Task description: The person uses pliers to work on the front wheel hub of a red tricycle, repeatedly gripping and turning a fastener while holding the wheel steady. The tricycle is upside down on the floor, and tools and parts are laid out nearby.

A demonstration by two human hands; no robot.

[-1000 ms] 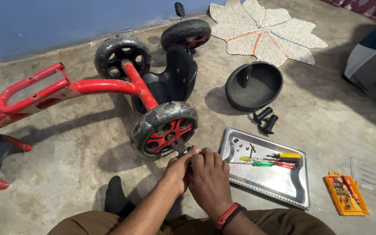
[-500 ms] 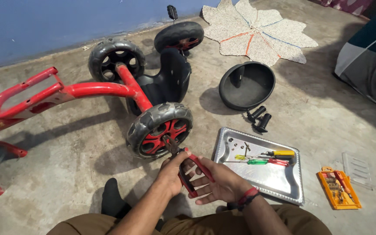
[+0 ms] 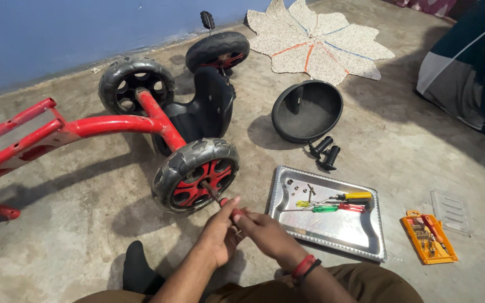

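A person seated on a concrete floor works at a red tricycle (image 3: 113, 126) lying on its side, both forearms reaching forward from the near edge of the scene. The left hand (image 3: 220, 233) and right hand (image 3: 262, 230) meet just below the near wheel (image 3: 196, 175), fingers curled and pressed together around the red handle of a screwdriver (image 3: 220, 200). Its shaft angles up and left, the tip at the wheel's red hub. A red-and-black band circles the right wrist. Just right of the hands lies a metal tray (image 3: 332, 230) holding yellow, green and red screwdrivers. Farther right sits an orange bit case (image 3: 429, 238); beyond the tray, a black bowl-shaped shell (image 3: 307, 110).
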